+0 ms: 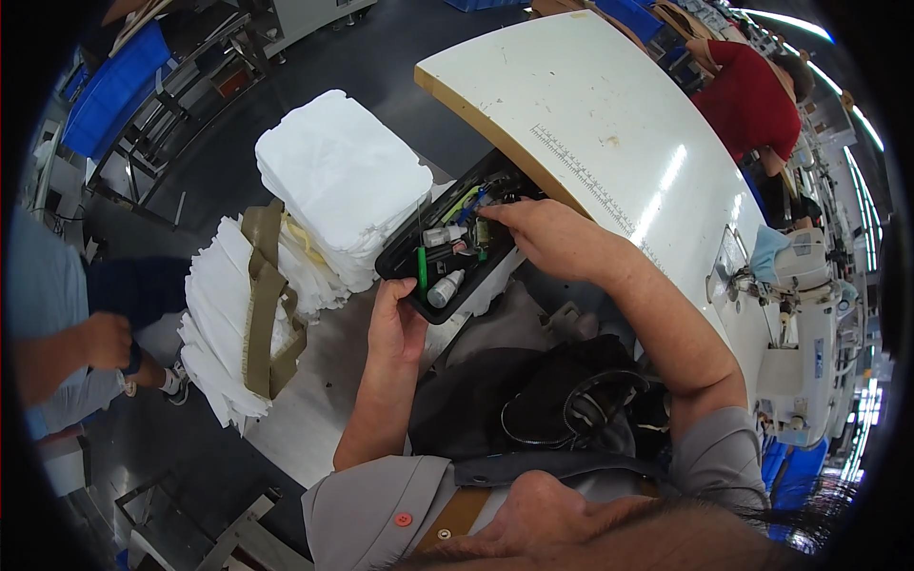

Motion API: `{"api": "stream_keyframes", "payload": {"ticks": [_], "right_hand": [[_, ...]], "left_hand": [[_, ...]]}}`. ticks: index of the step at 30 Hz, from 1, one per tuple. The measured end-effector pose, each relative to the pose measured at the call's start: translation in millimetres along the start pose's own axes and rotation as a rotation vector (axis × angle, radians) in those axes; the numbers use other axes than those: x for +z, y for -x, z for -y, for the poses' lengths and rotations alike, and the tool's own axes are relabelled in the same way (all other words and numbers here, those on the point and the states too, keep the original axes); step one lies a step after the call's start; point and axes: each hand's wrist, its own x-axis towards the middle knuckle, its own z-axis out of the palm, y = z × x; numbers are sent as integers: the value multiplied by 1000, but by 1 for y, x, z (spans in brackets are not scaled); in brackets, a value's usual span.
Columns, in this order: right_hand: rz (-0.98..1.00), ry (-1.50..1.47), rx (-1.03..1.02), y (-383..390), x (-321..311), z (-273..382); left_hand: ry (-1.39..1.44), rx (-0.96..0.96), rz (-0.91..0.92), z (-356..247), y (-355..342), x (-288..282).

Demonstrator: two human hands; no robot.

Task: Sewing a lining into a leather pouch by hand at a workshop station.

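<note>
A black drawer-like tray (388, 259) full of small things sticks out from under the white tabletop. My left hand (398, 319) is closed on its near left corner, thumb over the rim. Into the tray reaches my right hand (552, 233), its fingers stretched out over the contents; the fingertips are partly hidden, and nothing shows in its grip. Beside the left thumb lies a slim green-handled tool (422, 266). A small whitish bottle (446, 288) rests near it, with a second clear bottle (443, 235) further in. A yellow-green item (465, 203) lies toward the back.
Stacked white fabric pieces (338, 162) and an olive strap (259, 314) lie to the left. The white tabletop (590, 86) with ruler marks spreads right, toward a sewing machine (800, 343). One person stands at left (67, 333); another in red (752, 100) works at far right.
</note>
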Motion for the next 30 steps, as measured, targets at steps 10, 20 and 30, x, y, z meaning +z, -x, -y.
{"api": "stream_keyframes", "payload": {"ticks": [10,20,30], "right_hand": [[-296,-601,200,9,-27,-25],[-180,360,61,-39,17,-4],[-522,58,-13,12,-13,3]], "left_hand": [[-1,18,-14,1,-2,-1],[4,21,-14,1,-3,0],[-127,38,-40,10,-12,13]]}}
